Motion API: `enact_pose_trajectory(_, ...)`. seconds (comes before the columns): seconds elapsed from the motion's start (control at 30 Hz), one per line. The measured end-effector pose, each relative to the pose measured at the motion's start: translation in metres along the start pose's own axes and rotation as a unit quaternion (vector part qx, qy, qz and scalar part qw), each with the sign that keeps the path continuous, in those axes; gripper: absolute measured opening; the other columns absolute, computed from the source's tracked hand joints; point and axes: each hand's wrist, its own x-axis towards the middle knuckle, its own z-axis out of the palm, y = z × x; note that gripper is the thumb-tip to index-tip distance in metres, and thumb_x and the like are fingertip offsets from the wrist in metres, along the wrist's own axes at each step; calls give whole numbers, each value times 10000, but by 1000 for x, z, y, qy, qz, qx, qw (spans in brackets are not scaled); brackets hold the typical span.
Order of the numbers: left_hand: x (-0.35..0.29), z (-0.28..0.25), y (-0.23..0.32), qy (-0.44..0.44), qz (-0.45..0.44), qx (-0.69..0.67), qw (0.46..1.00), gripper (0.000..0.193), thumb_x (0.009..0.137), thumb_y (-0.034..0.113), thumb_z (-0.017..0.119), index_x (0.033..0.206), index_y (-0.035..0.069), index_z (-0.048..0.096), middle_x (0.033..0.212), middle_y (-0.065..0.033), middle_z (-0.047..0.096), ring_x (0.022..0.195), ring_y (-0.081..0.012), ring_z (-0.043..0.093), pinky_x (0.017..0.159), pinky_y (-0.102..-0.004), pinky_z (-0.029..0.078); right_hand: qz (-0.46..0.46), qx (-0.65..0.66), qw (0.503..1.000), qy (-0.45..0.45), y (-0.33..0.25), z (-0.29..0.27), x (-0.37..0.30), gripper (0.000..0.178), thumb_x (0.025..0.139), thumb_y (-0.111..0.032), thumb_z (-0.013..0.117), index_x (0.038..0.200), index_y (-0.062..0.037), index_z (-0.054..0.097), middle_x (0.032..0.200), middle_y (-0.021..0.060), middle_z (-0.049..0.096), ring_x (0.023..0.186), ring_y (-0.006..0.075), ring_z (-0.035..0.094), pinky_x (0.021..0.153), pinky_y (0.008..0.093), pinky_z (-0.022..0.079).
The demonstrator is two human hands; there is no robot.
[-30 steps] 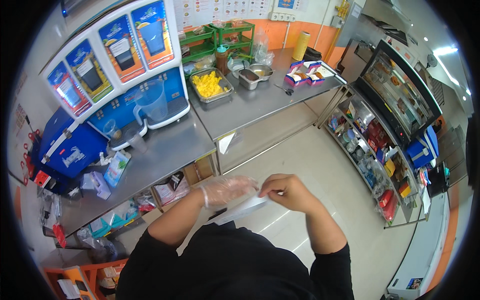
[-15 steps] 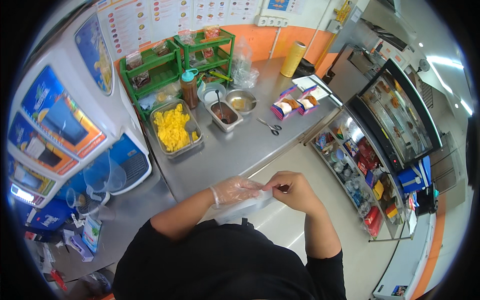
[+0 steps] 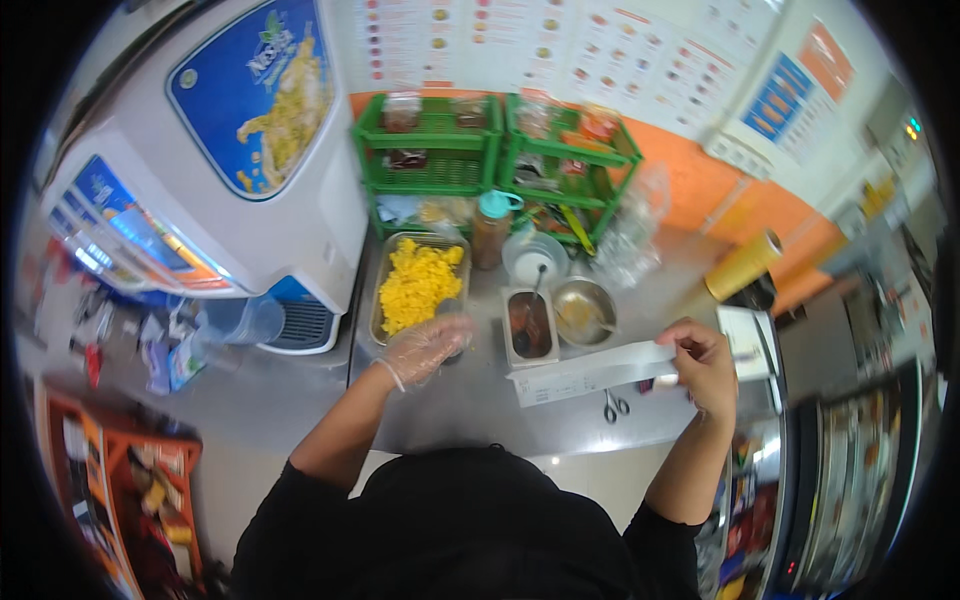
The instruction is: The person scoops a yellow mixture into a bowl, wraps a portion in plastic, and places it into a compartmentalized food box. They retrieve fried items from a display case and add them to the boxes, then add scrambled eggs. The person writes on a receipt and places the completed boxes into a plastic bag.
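My right hand (image 3: 700, 365) is closed, pinching one end of a long white paper slip (image 3: 590, 374) with small print. The slip stretches leftward over the counter, just in front of the metal containers. My left hand (image 3: 430, 350) wears a clear plastic glove and reaches the near right corner of a metal tray (image 3: 377, 325). Yellow food like scrambled egg (image 3: 418, 283) fills this tray. The gloved fingers look stretched out over a grey utensil (image 3: 450, 308) at the tray's edge; a firm grip on it does not show.
Beside the tray stand a sauce bottle (image 3: 490, 232), a clear tub (image 3: 535, 257), a rectangular sauce pan (image 3: 530, 330) and a steel bowl (image 3: 585, 312). Scissors (image 3: 615, 405) lie near the front edge. Green racks (image 3: 430, 165) stand behind; a drink dispenser (image 3: 250, 240) is at left.
My hands have separated from in front of my body. The left went to the yellow food tray; the right moved rightward over the counter with the paper slip. The view turned toward the counter.
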Motion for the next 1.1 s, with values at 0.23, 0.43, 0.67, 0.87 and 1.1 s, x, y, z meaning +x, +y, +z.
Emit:
enact_pose_trajectory(0.23, 30, 64, 63, 94, 70, -39, 992, 827, 951, 144, 715, 1616, 132, 223, 1617, -103, 324, 1362, -255, 502, 1147, -435, 383, -40, -10, 983, -181, 18, 73, 151, 126, 913, -39, 622, 993, 30, 690, 847, 47, 691, 768, 114, 630, 694, 288, 497)
enact_pose_trajectory(0.43, 25, 83, 85, 173, 52, 39, 983, 738, 923, 42, 657, 1579, 141, 332, 1563, -118, 415, 1274, -264, 567, 1046, -382, 485, -105, -20, 959, -264, -2, 112, 188, 131, 951, -71, 590, 1013, 11, 672, 845, 16, 658, 750, 63, 573, 666, 256, 458)
enact_pose_trajectory(0.67, -7, 86, 99, 203, 73, 122, 969, 743, 900, 92, 699, 1563, 118, 363, 1549, -151, 421, 1352, -336, 453, 1162, -430, 328, -131, 50, 936, -322, -22, 137, 179, 138, 988, -86, 619, 1062, 22, 660, 893, 9, 674, 806, 48, 591, 720, 247, 497)
enact_pose_trajectory(0.87, -39, 83, 118, 216, 66, 166, 960, 804, 857, 95, 772, 1552, 89, 368, 1559, -144, 425, 1449, -312, 393, 1200, -404, 297, -143, 50, 930, -335, -49, 153, 161, 152, 997, -84, 621, 1105, 14, 664, 911, 3, 677, 824, 50, 602, 746, 252, 509)
enact_pose_trajectory(1.1, -60, 73, 119, 226, 100, 189, 950, 808, 879, 62, 720, 1579, 89, 320, 1579, -173, 388, 1446, -347, 387, 1195, -420, 295, -151, 110, 925, -331, -62, 174, 150, 348, 981, -67, 635, 1321, -32, 569, 1183, 62, 625, 1010, 107, 613, 849, 277, 518)
